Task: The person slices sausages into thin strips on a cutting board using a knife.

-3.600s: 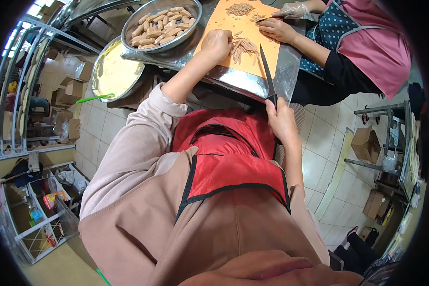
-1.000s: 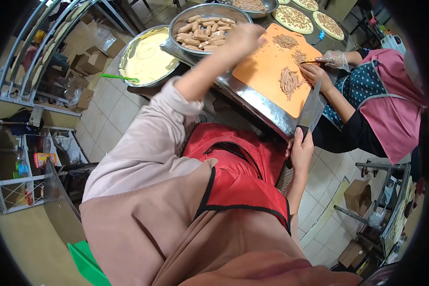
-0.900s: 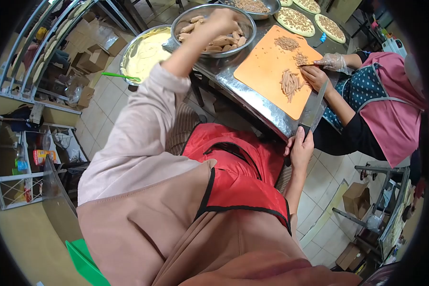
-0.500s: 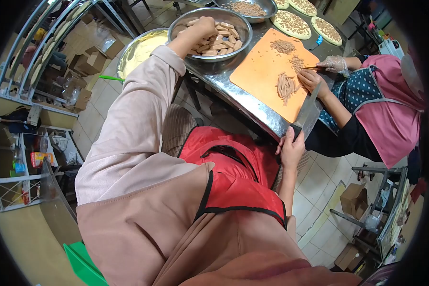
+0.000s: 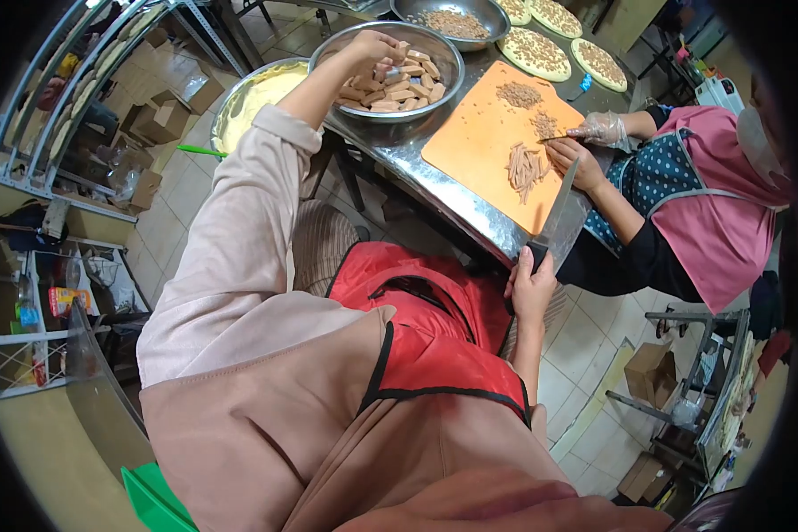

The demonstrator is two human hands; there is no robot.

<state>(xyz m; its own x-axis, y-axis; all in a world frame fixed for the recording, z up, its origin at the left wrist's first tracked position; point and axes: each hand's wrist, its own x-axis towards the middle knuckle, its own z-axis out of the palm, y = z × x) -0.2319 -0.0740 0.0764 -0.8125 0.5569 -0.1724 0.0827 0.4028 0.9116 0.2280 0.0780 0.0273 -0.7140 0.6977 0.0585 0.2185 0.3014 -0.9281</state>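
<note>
My left hand [image 5: 374,51] is over the left part of a steel bowl [image 5: 457,75] holding several brown sausage-like pieces [image 5: 401,91]. Its fingers are bent together close to the pieces; what they pinch is too small to make out. Lower right, my right hand [image 5: 532,285] grips the black handle of a large knife [image 5: 561,208], its blade tilted up beside the table edge. An orange board [image 5: 470,133] lies on the metal table [image 5: 426,177], bearing thin brown strips [image 5: 526,170] and small chopped bits [image 5: 518,95].
A co-worker's bare hand [image 5: 573,161] and gloved hand [image 5: 603,130] work at the board's right edge with a blade. A tub of pale cream [image 5: 255,99] with a green-handled tool [image 5: 201,151] stands left. Topped dough rounds [image 5: 535,53] and another bowl [image 5: 496,19] are behind.
My left hand went from above the board to the bowl and moved across to its left side. My right hand keeps the knife; board and table have shifted slightly left in view.
</note>
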